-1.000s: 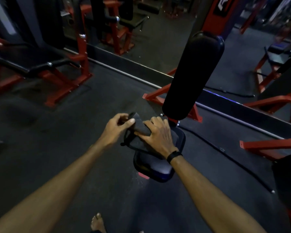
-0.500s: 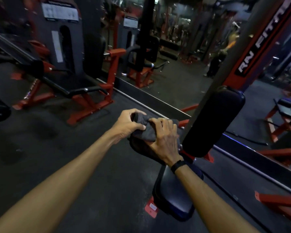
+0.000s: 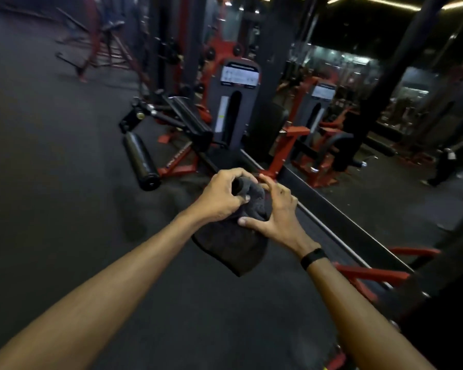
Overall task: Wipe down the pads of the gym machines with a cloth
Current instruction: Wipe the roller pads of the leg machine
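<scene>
A dark floor [image 3: 51,182] is filling most of the view, and a mirror [image 3: 385,169] is running along the right side, doubling the red frames. Ahead, a machine [image 3: 233,108] with a grey weight tower is standing against that mirror, and a long black roller [image 3: 141,162] is jutting out low on its left, well apart from the hands.

Both arms are reaching forward over bare floor. The cloth [image 3: 233,247], dark and soft, is hanging between the hands in mid-air and is touching no pad. The left hand [image 3: 222,198] is curling its fingers round the cloth's upper, bunched end. The right hand [image 3: 275,217], with a black band [image 3: 313,258] at the wrist, is pinching the cloth from the other side, thumb [image 3: 251,224] pressing on the fabric and fingers arched over the top. The loose lower part is drooping below both.

By the look of it, the step in hand is regathering or refolding the cloth before the next pad. To do it well, the person would be folding it into a flat wad with a fresh face outward, tucking in the dangling tail so it is not dragging on the floor or catching on a frame, then settling it under one palm. The roller seems the nearest unwiped pad; long strokes along it, turning round its curve, should be covering it.
</scene>
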